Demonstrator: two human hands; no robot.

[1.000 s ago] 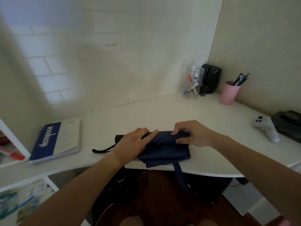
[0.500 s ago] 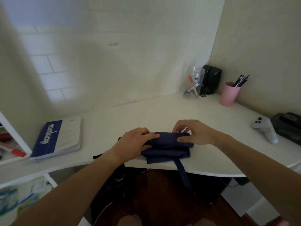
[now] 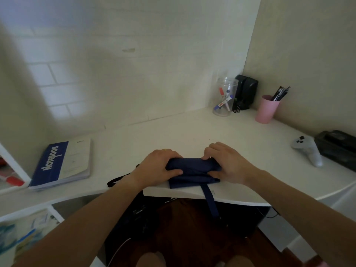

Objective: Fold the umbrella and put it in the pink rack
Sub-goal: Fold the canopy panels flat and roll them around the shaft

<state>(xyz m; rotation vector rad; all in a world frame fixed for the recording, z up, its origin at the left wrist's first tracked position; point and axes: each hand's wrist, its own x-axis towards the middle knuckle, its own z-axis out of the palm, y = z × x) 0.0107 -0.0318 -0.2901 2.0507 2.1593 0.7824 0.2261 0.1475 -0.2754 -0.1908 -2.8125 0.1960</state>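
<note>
Both my hands, left hand (image 3: 156, 168) and right hand (image 3: 227, 164), grip the rolled umbrella (image 3: 192, 171) at the counter (image 3: 173, 135) edge; its dangling strap (image 3: 211, 201) could snag, or loosened canopy folds may spring apart.

You are looking down at a white corner desk (image 3: 192, 130) with a curved front edge. The navy umbrella (image 3: 192, 168) lies at that edge, its strap (image 3: 210, 201) hanging over it. To your left a blue and white notebook (image 3: 61, 164) lies flat. In the far corner a clear jar (image 3: 225, 97) of markers stands just beside two black boxes (image 3: 245, 93), perhaps speakers. Near them, a pink cup (image 3: 266, 108) holds dark pens. At your right a white game controller (image 3: 308, 151) rests beside a dark box (image 3: 339, 145), blurred at the frame edge.
</note>
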